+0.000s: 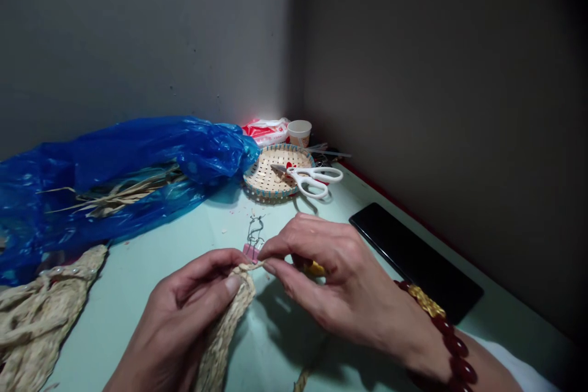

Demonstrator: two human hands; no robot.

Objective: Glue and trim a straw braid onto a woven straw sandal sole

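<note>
A braided straw strip [228,316] runs down toward the bottom edge, its upper end pinched between the thumb and fingers of my left hand [188,300]. From that end a thin twisted straw strand [254,266] stretches to the right. My right hand [335,269] grips the strand's tip between thumb and forefinger. Just behind the fingertips stands a pink binder clip [250,251] with wire attached, partly hidden by my hands. The lower part of the strip is covered by my left hand or out of view.
A blue plastic bag [138,141] holds dry straw strands [133,193]. White-handled scissors [312,179] lie across a woven basket [264,174]. Near them are a paper cup [299,132] and a red-white packet [266,131]. A black phone [413,257] lies right; a woven straw piece [50,318] lies left.
</note>
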